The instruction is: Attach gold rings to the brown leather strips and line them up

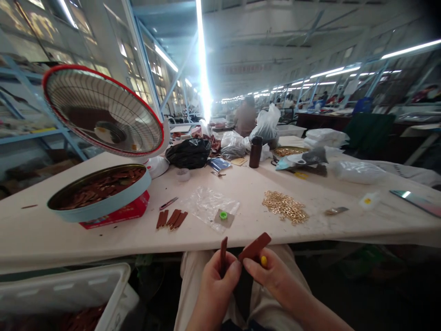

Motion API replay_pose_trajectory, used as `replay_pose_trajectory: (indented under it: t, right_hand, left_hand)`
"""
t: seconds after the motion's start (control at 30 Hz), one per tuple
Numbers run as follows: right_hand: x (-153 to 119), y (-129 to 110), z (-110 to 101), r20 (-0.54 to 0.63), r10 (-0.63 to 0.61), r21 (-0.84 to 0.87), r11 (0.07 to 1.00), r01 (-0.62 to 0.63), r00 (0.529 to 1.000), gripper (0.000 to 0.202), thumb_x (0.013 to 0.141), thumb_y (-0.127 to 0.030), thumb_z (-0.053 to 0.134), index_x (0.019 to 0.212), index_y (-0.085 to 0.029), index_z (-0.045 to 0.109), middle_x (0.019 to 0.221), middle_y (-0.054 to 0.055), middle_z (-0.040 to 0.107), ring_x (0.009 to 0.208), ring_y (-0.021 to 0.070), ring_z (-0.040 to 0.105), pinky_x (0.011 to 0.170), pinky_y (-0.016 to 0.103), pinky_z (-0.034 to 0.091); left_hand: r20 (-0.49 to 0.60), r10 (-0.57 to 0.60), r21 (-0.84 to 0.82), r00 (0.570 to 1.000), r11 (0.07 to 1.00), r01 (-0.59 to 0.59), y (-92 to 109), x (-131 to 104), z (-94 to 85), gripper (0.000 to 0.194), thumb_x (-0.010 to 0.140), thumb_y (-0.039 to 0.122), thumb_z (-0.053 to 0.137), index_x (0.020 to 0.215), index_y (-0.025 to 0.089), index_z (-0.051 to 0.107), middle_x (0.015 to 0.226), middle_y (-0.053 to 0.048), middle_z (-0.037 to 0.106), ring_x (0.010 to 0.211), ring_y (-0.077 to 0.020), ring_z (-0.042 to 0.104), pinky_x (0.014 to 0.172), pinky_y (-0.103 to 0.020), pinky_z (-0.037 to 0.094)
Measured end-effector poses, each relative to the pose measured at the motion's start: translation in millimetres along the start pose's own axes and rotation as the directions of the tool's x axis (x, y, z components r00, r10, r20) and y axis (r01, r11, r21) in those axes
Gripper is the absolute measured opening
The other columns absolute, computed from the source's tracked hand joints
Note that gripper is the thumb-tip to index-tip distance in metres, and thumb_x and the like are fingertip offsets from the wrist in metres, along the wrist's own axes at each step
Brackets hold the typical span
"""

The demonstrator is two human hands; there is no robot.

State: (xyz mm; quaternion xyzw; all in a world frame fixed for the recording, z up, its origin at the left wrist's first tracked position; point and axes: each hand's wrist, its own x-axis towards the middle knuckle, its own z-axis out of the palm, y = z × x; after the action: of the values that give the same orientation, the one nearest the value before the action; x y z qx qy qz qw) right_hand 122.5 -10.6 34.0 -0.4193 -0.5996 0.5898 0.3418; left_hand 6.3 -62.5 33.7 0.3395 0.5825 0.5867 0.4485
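Brown strips (254, 248) in both hands (220, 280)

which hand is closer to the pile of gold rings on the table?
Right. The right hand sits below the gold rings, slightly to their left; the left hand is farther left. Each grips a brown strip.

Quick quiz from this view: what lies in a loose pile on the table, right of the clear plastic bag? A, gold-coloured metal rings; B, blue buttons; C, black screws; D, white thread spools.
A: a heap of small gold-coloured rings lies on the table just right of the clear plastic bag, beyond the left hand and right hand, which each hold a brown strip.
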Motion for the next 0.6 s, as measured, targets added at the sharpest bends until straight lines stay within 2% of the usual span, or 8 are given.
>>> replay_pose_trajectory:
  t: [0.17,0.33,0.43,0.53,0.6]
  right_hand:
    - [-4.0,1.3,0.6,0.083,-0.013,0.028,1.000,0.010,0.996,0.018,0.065,-0.033,0.060,0.069,-0.015,0.058,0.061,-0.003,0.050,0.058,0.0117,0.043,0.053,0.023,0.036]
    - [-4.9,-5.5,0.0,0.179,-0.004,0.078,0.997,-0.010,0.984,0.023,0.069,-0.037,0.063,0.073,-0.016,0.054,0.055,-0.007,0.037,0.050,0.0073,0.028,0.046,0.021,0.024]
    - [-2.3,-10.3,4.4,0.265,0.057,0.239,0.963,-0.123,0.963,0.032,0.065,-0.043,0.069,0.073,-0.017,0.051,0.052,-0.009,0.033,0.047,0.0058,0.023,0.044,0.020,0.018]
    - [2.7,-9.3,9.2,0.353,0.091,0.421,0.873,-0.245,0.931,0.040,0.058,-0.046,0.075,0.073,-0.017,0.051,0.050,-0.010,0.032,0.045,0.0045,0.020,0.043,0.020,0.015]
    - [7.5,-5.1,9.3,0.398,0.102,0.482,0.822,-0.303,0.912,0.042,0.056,-0.046,0.077,0.074,-0.017,0.051,0.048,-0.011,0.031,0.043,0.0042,0.018,0.043,0.020,0.015]
  left_hand:
    - [0.039,0.032,0.035,0.999,0.999,-0.033,-2.3,-2.3,-5.9,0.024,0.059,0.036,0.065,0.058,0.017,0.051,0.052,0.005,0.040,0.052,-0.0096,0.032,0.051,-0.023,0.025]
    - [0.080,-0.013,-0.031,0.997,0.999,0.015,-1.4,-5.0,-17.3,0.030,0.061,0.042,0.068,0.060,0.017,0.053,0.050,0.007,0.038,0.049,-0.0082,0.029,0.050,-0.023,0.024]
    - [0.131,-0.038,-0.104,0.991,0.993,0.052,-4.4,-3.1,-23.6,0.036,0.058,0.047,0.072,0.061,0.017,0.053,0.048,0.008,0.036,0.047,-0.0072,0.026,0.048,-0.022,0.023]
    - [0.149,-0.055,-0.200,0.987,0.976,0.084,-10.4,2.1,-26.0,0.039,0.057,0.048,0.074,0.063,0.017,0.052,0.049,0.009,0.036,0.046,-0.0064,0.025,0.048,-0.022,0.021]
    - [0.162,-0.064,-0.237,0.985,0.966,0.102,-13.2,6.5,-24.3,0.041,0.056,0.049,0.075,0.063,0.017,0.051,0.048,0.009,0.036,0.046,-0.0064,0.025,0.048,-0.022,0.021]
